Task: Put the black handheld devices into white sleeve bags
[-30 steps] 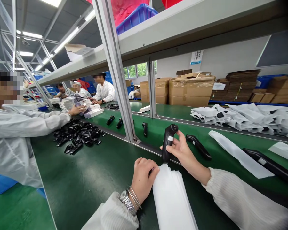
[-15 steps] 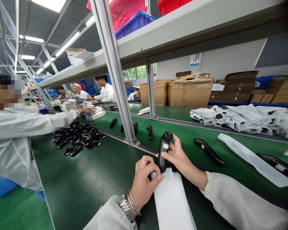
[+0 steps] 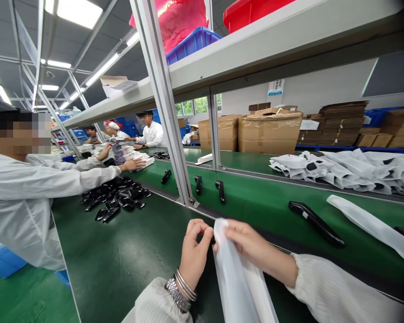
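Note:
A translucent white bag point(image 3: 232, 278) stands out at the front, bulging as though something long is inside; the contents cannot be made out. My right hand point(image 3: 249, 244) is closed round its upper end. At the bag's upper left edge, my left hand point(image 3: 195, 249) pinches with thumb and forefinger. Beneath the bag lies a stack of flat white bags point(image 3: 264, 291). On the green belt to the right rest a black angled handheld device point(image 3: 316, 223) and a filled white bag point(image 3: 373, 229).
Smaller-looking black devices point(image 3: 220, 192) lie farther along the belt. A metal post point(image 3: 170, 103) rises ahead, below an overhead shelf point(image 3: 272, 45). At left, a co-worker's arm point(image 3: 87, 179) reaches over a pile of black parts point(image 3: 116, 197). Filled white bags point(image 3: 350, 170) are heaped behind the belt.
The black device that was in my right hand is no longer visible; that hand now grips the bulging bag. Devices on the belt have shifted to the right in view.

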`<action>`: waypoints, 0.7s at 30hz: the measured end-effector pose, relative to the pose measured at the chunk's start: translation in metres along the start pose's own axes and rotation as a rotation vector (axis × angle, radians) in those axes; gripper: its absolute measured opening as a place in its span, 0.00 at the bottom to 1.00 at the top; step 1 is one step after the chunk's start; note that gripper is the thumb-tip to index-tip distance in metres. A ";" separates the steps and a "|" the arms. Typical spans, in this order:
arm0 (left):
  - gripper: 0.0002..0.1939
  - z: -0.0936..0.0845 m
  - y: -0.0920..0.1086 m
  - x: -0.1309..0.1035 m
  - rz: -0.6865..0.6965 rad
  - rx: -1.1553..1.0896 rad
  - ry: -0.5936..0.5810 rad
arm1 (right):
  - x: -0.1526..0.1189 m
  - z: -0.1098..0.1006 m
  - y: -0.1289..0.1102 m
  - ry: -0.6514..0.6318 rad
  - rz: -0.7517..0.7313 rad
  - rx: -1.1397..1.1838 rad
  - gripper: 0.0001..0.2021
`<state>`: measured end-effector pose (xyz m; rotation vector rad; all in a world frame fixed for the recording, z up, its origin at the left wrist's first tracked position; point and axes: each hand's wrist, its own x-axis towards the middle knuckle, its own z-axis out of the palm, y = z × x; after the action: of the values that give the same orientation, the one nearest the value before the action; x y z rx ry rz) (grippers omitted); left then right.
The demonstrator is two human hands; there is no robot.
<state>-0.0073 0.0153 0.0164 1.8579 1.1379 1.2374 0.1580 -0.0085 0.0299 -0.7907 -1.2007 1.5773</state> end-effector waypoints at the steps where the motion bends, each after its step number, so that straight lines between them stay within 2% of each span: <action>1: 0.14 -0.001 -0.002 0.001 -0.005 0.075 -0.033 | 0.002 -0.007 -0.009 0.112 -0.052 0.005 0.15; 4: 0.14 -0.005 -0.007 0.002 -0.053 0.375 -0.170 | 0.010 -0.049 -0.039 0.439 -0.206 -0.158 0.14; 5: 0.14 -0.005 -0.008 0.002 -0.071 0.451 -0.215 | 0.012 -0.068 -0.047 0.541 -0.230 -0.294 0.13; 7: 0.14 -0.006 -0.010 0.002 -0.099 0.506 -0.288 | 0.017 -0.106 -0.058 0.722 -0.249 -0.710 0.13; 9: 0.11 -0.005 -0.010 0.001 -0.105 0.476 -0.332 | 0.023 -0.137 -0.059 0.798 -0.252 -1.161 0.14; 11: 0.06 -0.003 -0.010 -0.001 -0.094 0.423 -0.343 | 0.034 -0.151 -0.053 0.775 -0.251 -1.357 0.13; 14: 0.05 0.001 -0.010 -0.002 -0.049 0.354 -0.322 | 0.064 -0.137 -0.036 0.621 -0.253 -1.386 0.14; 18: 0.10 0.002 -0.010 -0.005 0.068 0.364 -0.287 | 0.123 -0.089 -0.010 0.347 -0.183 -1.345 0.22; 21: 0.11 0.002 -0.009 -0.007 0.139 0.381 -0.308 | 0.165 -0.069 0.008 0.315 -0.067 -1.274 0.23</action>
<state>-0.0096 0.0128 0.0059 2.3483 1.1436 0.8007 0.1638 0.1692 0.0107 -1.6661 -1.9092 0.4232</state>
